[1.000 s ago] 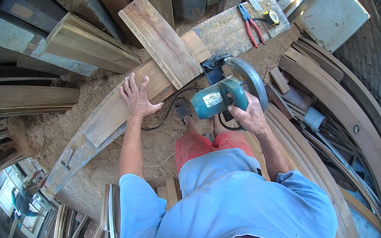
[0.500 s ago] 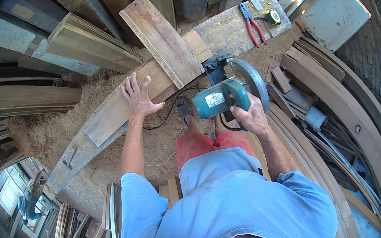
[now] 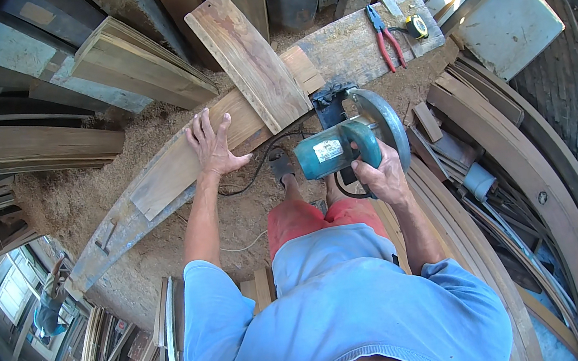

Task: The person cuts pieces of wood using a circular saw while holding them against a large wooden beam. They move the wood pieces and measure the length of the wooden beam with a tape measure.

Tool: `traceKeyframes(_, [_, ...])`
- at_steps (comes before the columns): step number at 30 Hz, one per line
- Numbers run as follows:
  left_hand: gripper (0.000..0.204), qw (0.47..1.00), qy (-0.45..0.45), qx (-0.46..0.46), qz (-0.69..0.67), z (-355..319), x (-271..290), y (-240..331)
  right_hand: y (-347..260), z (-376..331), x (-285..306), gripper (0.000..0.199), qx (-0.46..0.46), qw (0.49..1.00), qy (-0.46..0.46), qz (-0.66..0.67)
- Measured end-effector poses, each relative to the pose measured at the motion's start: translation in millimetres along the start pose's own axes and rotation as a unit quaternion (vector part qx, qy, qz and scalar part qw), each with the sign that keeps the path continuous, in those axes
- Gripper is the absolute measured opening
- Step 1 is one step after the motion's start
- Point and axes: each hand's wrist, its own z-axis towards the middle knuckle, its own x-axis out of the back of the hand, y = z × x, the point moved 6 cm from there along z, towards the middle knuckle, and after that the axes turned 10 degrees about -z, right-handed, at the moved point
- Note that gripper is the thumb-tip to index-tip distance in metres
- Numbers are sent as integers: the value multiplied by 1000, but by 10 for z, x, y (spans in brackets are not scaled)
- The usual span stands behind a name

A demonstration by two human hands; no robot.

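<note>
My right hand (image 3: 384, 176) is wrapped round the handle of a teal circular saw (image 3: 318, 154), whose metal guard and dark base plate point away from me. The base plate is close to the near right end of a brown board (image 3: 245, 59) lying crosswise; whether they touch I cannot tell. Beneath that board runs a longer, paler board (image 3: 167, 184) along a worn, narrow workbench (image 3: 93, 259). With fingers spread, my left hand (image 3: 213, 146) rests on the near edge of the pale board and holds nothing. A dark cord (image 3: 259, 173) loops below the boards.
Red-handled pliers (image 3: 387, 42) and a yellow tape measure (image 3: 416, 26) lie on the bench's far right end. Stacked planks (image 3: 138, 65) lean behind it, and long curved-looking boards (image 3: 516, 145) pile up at right. Sawdust (image 3: 147, 144) covers the ground. Another person (image 3: 48, 307) is at far left.
Both hands, the saw and the boards hold nearly the same positions. The whole view has shifted by a few pixels.
</note>
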Motion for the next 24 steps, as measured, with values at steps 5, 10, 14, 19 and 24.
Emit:
traceKeyframes(5, [131,1000,-8,11,0,-2,-33,-20,22,-4,3,38,5,1000,5,-3])
traceKeyframes(10, [130,1000,-10,10,-4,-4,-30,-17,-76,-22,-9,37,6,1000,-3,-18])
traceKeyframes(14, [129,1000,-22,14,3,7,-6,13,19,10,-2,38,8,1000,1,5])
traceKeyframes(19, [129,1000,-20,14,0,9,12,21,76,23,-7,40,30,999,8,9])
traceKeyframes(24, [130,1000,-11,5,-7,-1,3,14,-14,-9,-17,39,11,1000,-2,0])
